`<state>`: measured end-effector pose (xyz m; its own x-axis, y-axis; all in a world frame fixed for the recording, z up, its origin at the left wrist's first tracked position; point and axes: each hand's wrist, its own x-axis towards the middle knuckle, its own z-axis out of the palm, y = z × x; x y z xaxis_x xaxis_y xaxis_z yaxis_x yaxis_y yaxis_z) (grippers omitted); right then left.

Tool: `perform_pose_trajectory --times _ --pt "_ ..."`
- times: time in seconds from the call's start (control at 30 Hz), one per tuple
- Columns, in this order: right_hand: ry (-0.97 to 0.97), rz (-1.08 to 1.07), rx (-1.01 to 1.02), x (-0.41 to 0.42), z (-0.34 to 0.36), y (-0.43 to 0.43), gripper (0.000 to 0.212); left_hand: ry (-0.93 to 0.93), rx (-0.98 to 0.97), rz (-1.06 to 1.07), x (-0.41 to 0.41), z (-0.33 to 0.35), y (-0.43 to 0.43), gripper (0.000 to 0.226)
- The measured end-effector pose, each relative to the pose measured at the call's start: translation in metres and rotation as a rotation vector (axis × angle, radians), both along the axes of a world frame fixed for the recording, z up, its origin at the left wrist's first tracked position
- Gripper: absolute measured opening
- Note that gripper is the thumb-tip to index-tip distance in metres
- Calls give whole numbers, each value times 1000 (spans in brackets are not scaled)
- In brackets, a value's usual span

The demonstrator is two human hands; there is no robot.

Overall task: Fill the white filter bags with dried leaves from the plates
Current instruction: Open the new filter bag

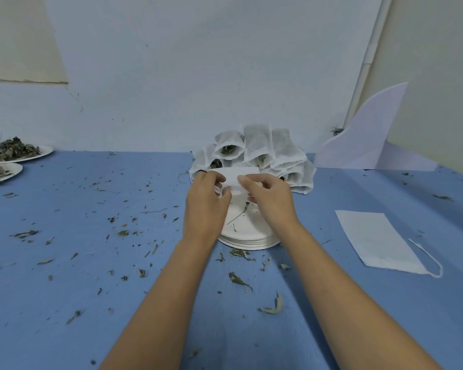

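The left hand [206,198] and right hand [270,201] pinch one white filter bag [237,176] between curled fingertips, apparently at its mouth (the opening is hidden). It hangs above the plate stack [247,240], just near of the filled bags [257,150]. Spread the mouth evenly before fetching leaves from the leaf plates [42,150] far left.

bare left hand [205,206], bare right hand [269,202]; forearms [169,295] bare.

No text, label or number can be read anywhere.

Blue table [64,263]; white filter bags [254,153]; white plates [249,240]; grey-green dried leaves [14,149].
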<state>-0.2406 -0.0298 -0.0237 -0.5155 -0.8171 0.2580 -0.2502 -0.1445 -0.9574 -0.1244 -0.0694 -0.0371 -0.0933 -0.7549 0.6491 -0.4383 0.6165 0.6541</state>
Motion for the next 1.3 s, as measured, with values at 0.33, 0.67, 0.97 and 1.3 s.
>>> perform_pose_trajectory --times 0.33,0.67,0.97,1.3 --pt "186 -224 -85 -5 -1 -1 13 192 185 111 1 6 3 18" --pt "-158 -130 6 -10 8 1 17 849 1048 -774 4 28 6 5" --pt "-1158 520 86 -7 26 6 10 1091 1122 -882 5 28 2 3" --pt "-1053 567 -52 0 23 6 12 786 1021 -747 2 30 0 16"
